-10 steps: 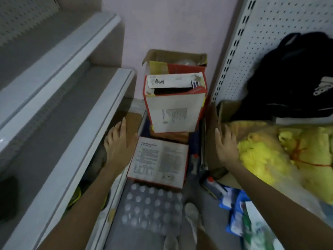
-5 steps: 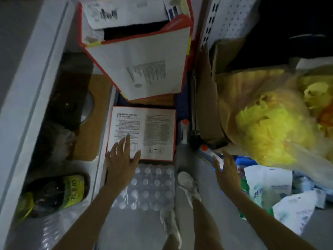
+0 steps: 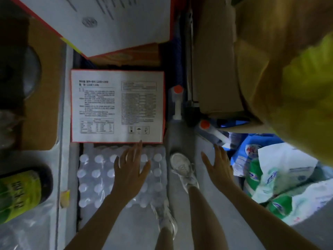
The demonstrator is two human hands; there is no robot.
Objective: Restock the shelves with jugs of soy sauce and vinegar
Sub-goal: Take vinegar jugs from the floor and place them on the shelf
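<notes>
A closed white carton with red edges and printed text (image 3: 117, 105) lies on the floor ahead of me. Two jugs with orange caps and white handles (image 3: 177, 101) (image 3: 210, 129) stand in the gap to its right. A dark jug with a yellow-green label (image 3: 23, 190) lies on the bottom shelf at left. My left hand (image 3: 130, 170) hovers with spread fingers over a shrink-wrapped pack of water bottles (image 3: 97, 177), fingertips near the carton's near edge. My right hand (image 3: 219, 168) is spread open over the floor, just short of the nearer jug.
A second white carton (image 3: 111, 24) is stacked behind the first. A brown cardboard box (image 3: 216, 60) and yellow bags (image 3: 297, 87) crowd the right. Green and white packets (image 3: 270, 179) lie lower right. My white shoes (image 3: 183, 168) stand on the narrow grey floor. The shelf edge (image 3: 62, 123) runs along the left.
The view has tilted further down and closer to the floor. Both hands have come nearer to me, the left from the carton's edge onto the water pack, both still open.
</notes>
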